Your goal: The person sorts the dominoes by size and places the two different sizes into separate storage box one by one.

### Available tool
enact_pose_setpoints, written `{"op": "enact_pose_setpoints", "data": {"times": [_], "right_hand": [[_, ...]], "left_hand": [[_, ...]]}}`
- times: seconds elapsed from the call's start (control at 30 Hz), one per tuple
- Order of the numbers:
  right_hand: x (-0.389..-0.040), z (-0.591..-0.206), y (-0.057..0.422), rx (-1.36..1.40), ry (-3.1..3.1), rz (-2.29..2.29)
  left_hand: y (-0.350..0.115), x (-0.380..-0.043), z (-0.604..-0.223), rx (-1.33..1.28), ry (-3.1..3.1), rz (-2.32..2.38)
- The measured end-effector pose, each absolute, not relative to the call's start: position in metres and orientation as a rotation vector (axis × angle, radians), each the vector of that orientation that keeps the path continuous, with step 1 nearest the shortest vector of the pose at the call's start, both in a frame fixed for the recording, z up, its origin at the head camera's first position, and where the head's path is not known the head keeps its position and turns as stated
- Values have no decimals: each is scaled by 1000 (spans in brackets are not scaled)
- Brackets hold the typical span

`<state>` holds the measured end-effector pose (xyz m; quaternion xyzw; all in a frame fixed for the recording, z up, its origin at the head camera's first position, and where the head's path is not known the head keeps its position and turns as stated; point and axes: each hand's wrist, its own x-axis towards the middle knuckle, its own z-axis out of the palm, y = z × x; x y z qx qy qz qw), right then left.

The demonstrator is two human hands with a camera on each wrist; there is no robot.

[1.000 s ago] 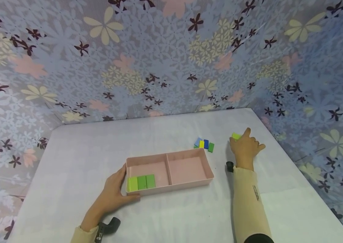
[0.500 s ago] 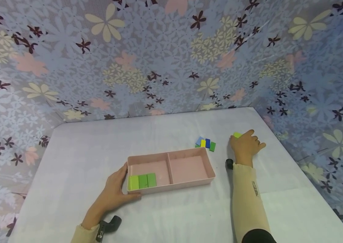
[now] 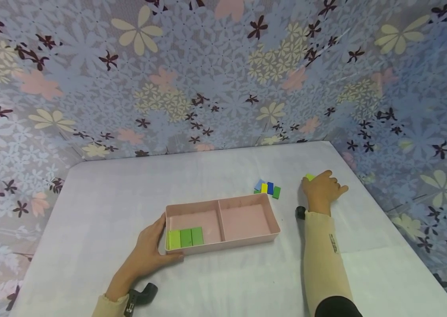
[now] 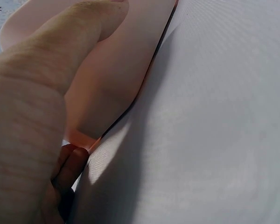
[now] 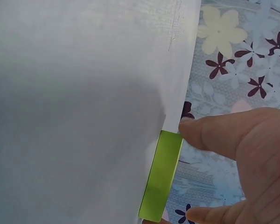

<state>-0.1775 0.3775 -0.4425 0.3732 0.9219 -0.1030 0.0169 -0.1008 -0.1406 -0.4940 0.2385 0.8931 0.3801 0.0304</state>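
My left hand (image 3: 149, 246) grips the left end of a pink two-compartment box (image 3: 249, 241), thumb along the front wall and fingers round the end. In the left wrist view the thumb lies against the box wall (image 4: 116, 70). At the far right of the table, my right hand (image 3: 321, 190) pinches a lime-green block (image 5: 162, 175). The right wrist view shows the thumb at one end of this block and a fingertip at the other. Inside the box's left compartment, a lime block (image 3: 174, 240) and two green blocks (image 3: 191, 237) stand in a row along the front wall.
Behind the box's right end lies a small group of blocks: light blue (image 3: 259, 184), yellow (image 3: 264, 188), dark blue (image 3: 270, 188) and green (image 3: 276, 192). A white cloth (image 3: 231, 281) covers the table. Flowered fabric (image 3: 223, 88) rises at its back and sides.
Slightly less of the lime-green block shows past the right hand than a second ago. The left hand and the box stay in place.
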Motion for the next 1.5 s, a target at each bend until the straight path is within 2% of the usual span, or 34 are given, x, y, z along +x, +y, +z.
{"op": "enact_pose_setpoints", "data": {"times": [0.63, 1.17, 1.5], "right_hand": [[-165, -430, 367, 1088, 3008, -387], [-145, -387, 344, 1051, 3198, -597], [-135, -361, 317, 856, 3257, -668]], "left_hand": [[-141, -101, -492, 790, 2772, 1195], [-140, -103, -488, 759, 2756, 1163], [-141, -101, -488, 744, 2756, 1155]]}}
